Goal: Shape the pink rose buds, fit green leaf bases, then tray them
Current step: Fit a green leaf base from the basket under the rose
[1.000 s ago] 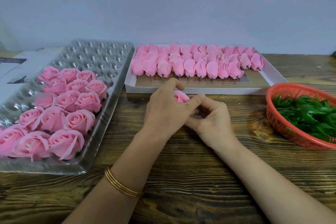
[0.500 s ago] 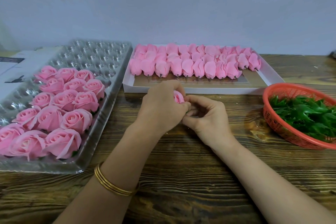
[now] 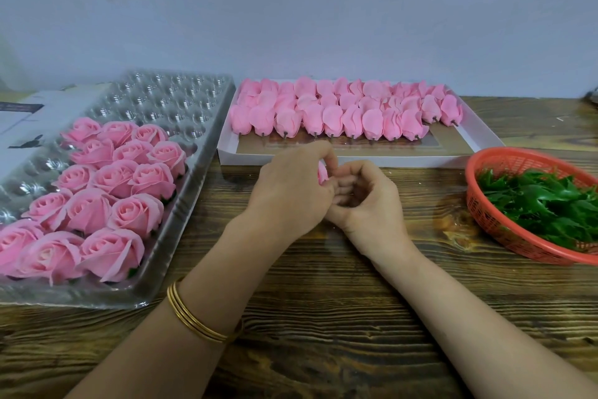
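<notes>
Head view. Both hands meet over the wooden table, just in front of the white box. The left hand has its fingers curled round a pink bud. Only a sliver of pink shows, between the left forefinger and the right hand's fingertips; the rest is hidden behind the left hand's back. The right hand is curled too, palm turned inward, fingertips tucked against the left hand. It probably pinches the bud's lower end, but that contact is covered. Can't make out any green base on the bud.

Left of the hands is a clear plastic tray, with finished roses filling its near cells and the far cells bare. The tray's near-left corner is cut off by the frame edge. In the white box, rows of unshaped buds lie on their sides, stubs pointing toward the person.

At right is an orange basket of green leaf bases, well apart from the hands and cut off at the right edge. There are gold bangles on the left wrist. Some white paper sits behind the tray; its print is too small to read.
</notes>
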{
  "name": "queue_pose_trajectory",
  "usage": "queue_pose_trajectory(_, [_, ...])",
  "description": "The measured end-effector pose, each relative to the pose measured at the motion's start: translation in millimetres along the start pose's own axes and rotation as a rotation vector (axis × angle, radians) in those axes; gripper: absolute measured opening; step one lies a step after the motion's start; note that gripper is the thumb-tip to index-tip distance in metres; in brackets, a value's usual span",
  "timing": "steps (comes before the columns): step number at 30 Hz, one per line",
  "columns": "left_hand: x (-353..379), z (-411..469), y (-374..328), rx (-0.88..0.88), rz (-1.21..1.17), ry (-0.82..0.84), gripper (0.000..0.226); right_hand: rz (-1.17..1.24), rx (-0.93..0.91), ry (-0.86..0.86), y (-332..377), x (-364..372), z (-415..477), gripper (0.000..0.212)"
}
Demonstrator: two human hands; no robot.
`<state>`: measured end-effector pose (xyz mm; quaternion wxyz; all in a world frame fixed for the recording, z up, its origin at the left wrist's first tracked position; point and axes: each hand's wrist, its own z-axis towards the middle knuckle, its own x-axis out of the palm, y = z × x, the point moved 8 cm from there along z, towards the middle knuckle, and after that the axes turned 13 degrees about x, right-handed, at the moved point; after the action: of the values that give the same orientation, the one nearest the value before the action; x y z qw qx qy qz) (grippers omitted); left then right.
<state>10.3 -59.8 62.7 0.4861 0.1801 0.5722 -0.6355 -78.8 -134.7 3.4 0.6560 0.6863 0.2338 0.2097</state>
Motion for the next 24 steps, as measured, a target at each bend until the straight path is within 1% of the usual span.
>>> queue_pose_trajectory(4, [1.3,2.8,-2.8,0.02,0.042,0.047,0.012,0.04,0.026,-0.014,-2.9,-3.5,0.5,0.053])
queue_pose_trajectory(8, [-3.0,3.6,-4.1,0.029,0.063,0.054,0.008,0.039,0.029,-0.006,-3.4,-2.2,0.2,0.054])
queue_pose_trajectory(10, [-5.2,5.1,-5.9,0.039,0.05,0.067,0.002,0.034,0.025,-0.008,-2.7,-2.7,-0.3,0.056])
queue_pose_trajectory(16, [-9.1,7.6,-4.9,0.074,0.122,0.124,0.013,0.097,0.034,0.036,-1.3,3.5,-1.8,0.055])
queue_pose_trajectory(21, [-18.5,3.4,-3.5,0.076,0.128,0.14,0.008,0.144,0.034,0.123,3.9,11.0,-4.8,0.059])
queue_pose_trajectory(24, [-38.6,-2.1,-2.8,0.091,0.133,0.107,0.009,0.089,0.018,0.152,8.1,12.6,-7.6,0.064])
